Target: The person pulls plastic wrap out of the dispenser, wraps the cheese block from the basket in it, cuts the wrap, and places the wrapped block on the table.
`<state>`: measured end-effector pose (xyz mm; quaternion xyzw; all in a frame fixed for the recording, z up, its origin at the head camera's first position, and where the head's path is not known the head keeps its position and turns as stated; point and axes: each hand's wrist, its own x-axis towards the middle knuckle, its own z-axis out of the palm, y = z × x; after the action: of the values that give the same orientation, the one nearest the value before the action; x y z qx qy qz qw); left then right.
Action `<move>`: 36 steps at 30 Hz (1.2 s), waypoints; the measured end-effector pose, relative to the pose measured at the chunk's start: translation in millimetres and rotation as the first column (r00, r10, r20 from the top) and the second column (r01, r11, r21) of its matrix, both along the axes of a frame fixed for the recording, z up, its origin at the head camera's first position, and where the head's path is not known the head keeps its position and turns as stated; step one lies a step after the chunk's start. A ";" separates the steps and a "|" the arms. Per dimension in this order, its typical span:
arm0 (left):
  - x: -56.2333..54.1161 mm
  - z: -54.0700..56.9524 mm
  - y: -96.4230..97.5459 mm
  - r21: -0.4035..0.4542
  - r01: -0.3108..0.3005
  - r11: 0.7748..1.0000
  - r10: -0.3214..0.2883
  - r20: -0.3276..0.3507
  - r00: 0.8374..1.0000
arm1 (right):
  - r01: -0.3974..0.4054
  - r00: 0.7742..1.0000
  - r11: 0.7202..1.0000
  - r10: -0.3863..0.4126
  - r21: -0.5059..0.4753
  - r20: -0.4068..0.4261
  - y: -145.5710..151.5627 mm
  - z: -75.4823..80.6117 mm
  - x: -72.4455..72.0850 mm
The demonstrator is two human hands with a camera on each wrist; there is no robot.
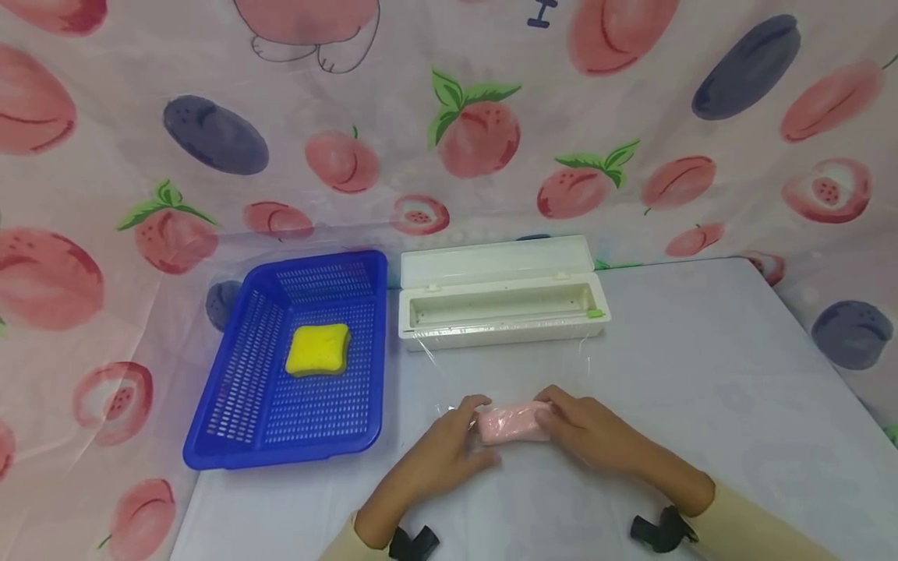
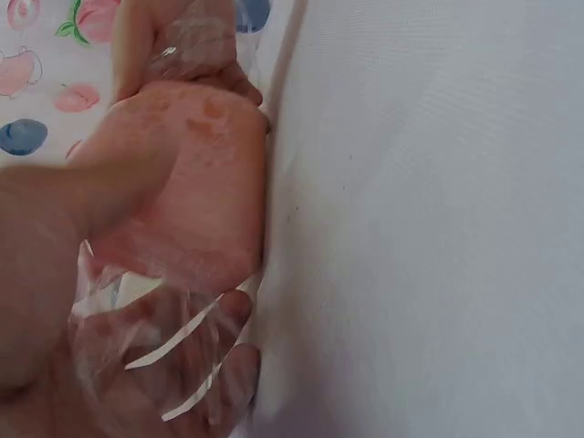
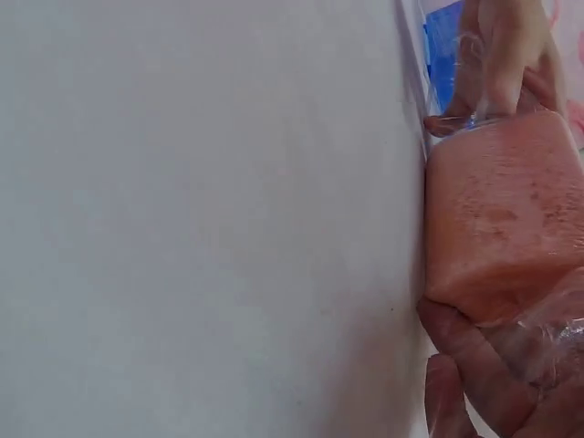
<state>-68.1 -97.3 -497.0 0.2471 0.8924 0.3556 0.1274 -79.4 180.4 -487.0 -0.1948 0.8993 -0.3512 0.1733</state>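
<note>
While the right end of a pink block (image 1: 514,423) is pinched between the thumb and fingers of the right hand (image 1: 596,431), its left end is touched by the left hand (image 1: 450,448), whose thumb and fingers are spread wide. The block, overlaid with clear film (image 1: 491,336), is positioned in front of a white open-lidded box (image 1: 505,304) that is set along the far edge of the tabletop (image 1: 708,389). By the far left corner, a yellow sponge (image 1: 318,350) is held in a blue basket (image 1: 281,456).
</note>
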 end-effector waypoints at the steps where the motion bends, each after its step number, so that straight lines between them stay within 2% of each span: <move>1: -2.1 -1.3 1.0 0.016 -0.004 1.000 0.004 -0.014 1.000 | 0.009 1.000 1.000 -0.009 -0.008 -0.001 0.0 -1.2 -2.1; 6: -10.4 -2.8 4.5 0.071 -0.042 0.997 0.045 -0.040 0.998 | 0.013 0.997 0.996 -0.019 -0.086 -0.076 1.0 -4.9 -10.7; 10: -15.5 -0.7 5.6 0.117 -0.096 0.988 0.095 0.014 0.995 | 0.018 0.990 0.995 -0.031 -0.096 -0.136 2.4 -4.5 -16.8; 13: -19.4 0.7 7.3 0.145 -0.135 0.980 0.128 0.055 0.990 | 0.056 0.989 0.994 -0.068 -0.096 -0.133 2.6 -4.6 -20.9; 17: -23.3 0.5 11.4 0.158 -0.186 0.970 0.179 0.053 0.982 | 0.106 0.984 0.987 -0.122 -0.122 -0.130 1.6 -6.3 -24.9; 21: -25.6 3.3 15.6 0.157 -0.239 0.958 0.239 0.015 0.971 | 0.137 0.979 0.981 -0.155 -0.136 -0.134 0.5 -7.1 -26.9; 27: -35.4 5.5 20.2 0.205 -0.262 0.943 0.279 -0.056 0.959 | 0.222 0.969 0.965 -0.234 -0.139 -0.082 -2.6 -3.7 -31.8; 30: -40.9 2.5 23.5 0.209 -0.302 0.930 0.323 -0.071 0.944 | 0.248 0.962 0.956 -0.262 -0.153 -0.076 -5.3 -4.6 -35.5; 34: -45.0 -2.5 27.6 0.158 -0.360 0.919 0.375 -0.075 0.924 | 0.272 0.954 0.952 -0.286 -0.139 -0.092 -8.2 -9.5 -40.0; 36: -46.3 -4.7 29.4 0.139 -0.384 0.913 0.399 -0.100 0.912 | 0.286 0.949 0.952 -0.298 -0.113 -0.103 -9.5 -11.5 -41.8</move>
<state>-114.4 -67.9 -501.7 0.0922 0.9078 0.4087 -0.0178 -121.2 170.9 -498.6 -0.0883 0.9088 -0.4038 0.0560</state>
